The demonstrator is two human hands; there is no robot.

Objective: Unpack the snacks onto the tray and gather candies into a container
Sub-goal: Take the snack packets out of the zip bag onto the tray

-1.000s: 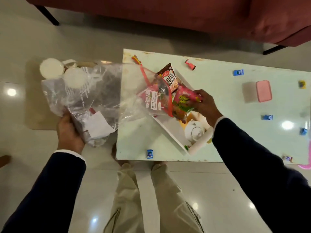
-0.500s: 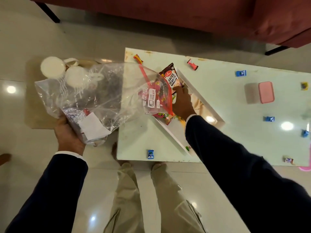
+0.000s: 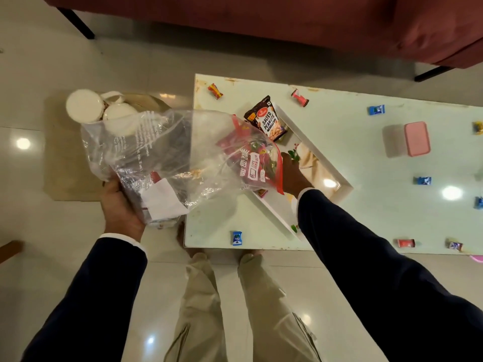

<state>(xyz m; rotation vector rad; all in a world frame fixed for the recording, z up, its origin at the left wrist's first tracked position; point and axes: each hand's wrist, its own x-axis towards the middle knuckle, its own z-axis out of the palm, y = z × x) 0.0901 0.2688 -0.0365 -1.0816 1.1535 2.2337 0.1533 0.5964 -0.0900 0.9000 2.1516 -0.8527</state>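
My left hand (image 3: 121, 210) grips the bottom of a clear zip bag (image 3: 167, 152) held over the table's left edge; a white slip and a dark packet show inside. My right hand (image 3: 294, 173) reaches into the bag's red-edged mouth above the white tray (image 3: 339, 178); its fingers are hidden behind the printed plastic. A salted peanuts packet (image 3: 266, 118) lies at the tray's far corner. Wrapped candies lie scattered on the table, such as a blue one (image 3: 236, 237) near the front edge and a red one (image 3: 300, 97) at the back. A pink-lidded container (image 3: 415, 138) stands to the right.
The pale green table (image 3: 379, 218) has a red sofa (image 3: 287, 24) behind it. White cups (image 3: 83, 105) stand on a brown mat on the floor to the left. My legs and feet are below the table's front edge.
My right hand set the pink-green packet down in the tray, then moved left to the bag's mouth. The left hand with the bag has hardly moved.
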